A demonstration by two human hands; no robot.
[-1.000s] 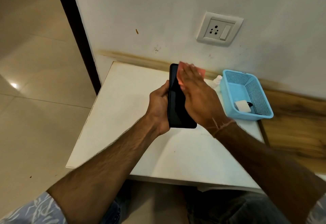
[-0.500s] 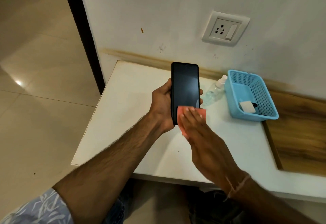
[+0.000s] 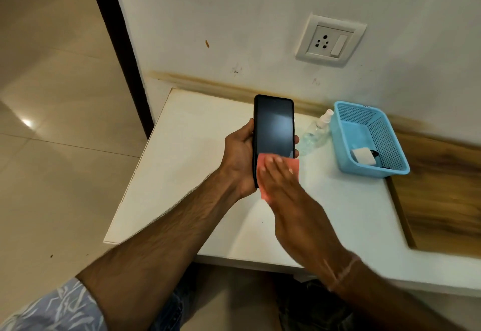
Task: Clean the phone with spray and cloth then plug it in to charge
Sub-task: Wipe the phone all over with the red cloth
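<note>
Seen from the head camera, the left hand (image 3: 240,155) wraps around a black phone (image 3: 273,127), holding it upright above a white table (image 3: 182,164), screen toward the viewer. At the phone's 6 o'clock end, the right hand (image 3: 283,187) lies flat and open, fingers pressing a pink cloth (image 3: 292,165) against the screen. A clear spray bottle (image 3: 316,130) lies at 3 o'clock of the phone, just beside a blue basket (image 3: 348,148) holding a white charger (image 3: 363,155). A wall socket (image 3: 330,41) sits at 1 o'clock.
</note>
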